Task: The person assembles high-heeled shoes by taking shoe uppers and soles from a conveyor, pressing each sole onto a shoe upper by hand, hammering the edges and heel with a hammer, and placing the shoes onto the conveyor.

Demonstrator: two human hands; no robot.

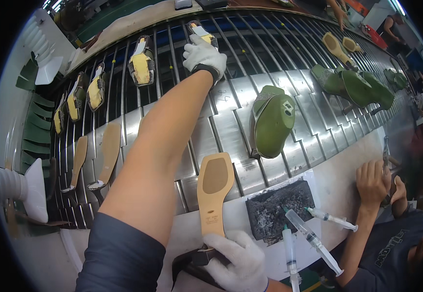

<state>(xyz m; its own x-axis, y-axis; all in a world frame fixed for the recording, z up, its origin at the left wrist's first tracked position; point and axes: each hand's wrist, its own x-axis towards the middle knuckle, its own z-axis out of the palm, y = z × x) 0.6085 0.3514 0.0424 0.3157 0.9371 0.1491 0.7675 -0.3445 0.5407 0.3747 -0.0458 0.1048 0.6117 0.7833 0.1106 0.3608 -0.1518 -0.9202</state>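
Note:
My left arm stretches across the conveyor. At its far side my gloved left hand [204, 57] is closed over the near end of a lasted shoe upper [199, 30] with a pale yellow underside; the hand hides part of it. Low in the middle, my gloved right hand [238, 263] grips a tan shoe sole [216, 187] by its dark heel end. The sole's toe points away from me, and a darker brown patch shows on its face. Beside it lies a black block [279, 207] with a rough surface, with several syringes [311, 238] resting against it or near it.
More yellow-bottomed uppers [142, 63] stand on the roller conveyor [226, 102] at left, with two tan soles [108, 153] nearer. Green shoe lasts [274, 121] sit at centre and right. White ducts [34, 190] flank the left. A co-worker's hands [374, 182] hold a tool at right.

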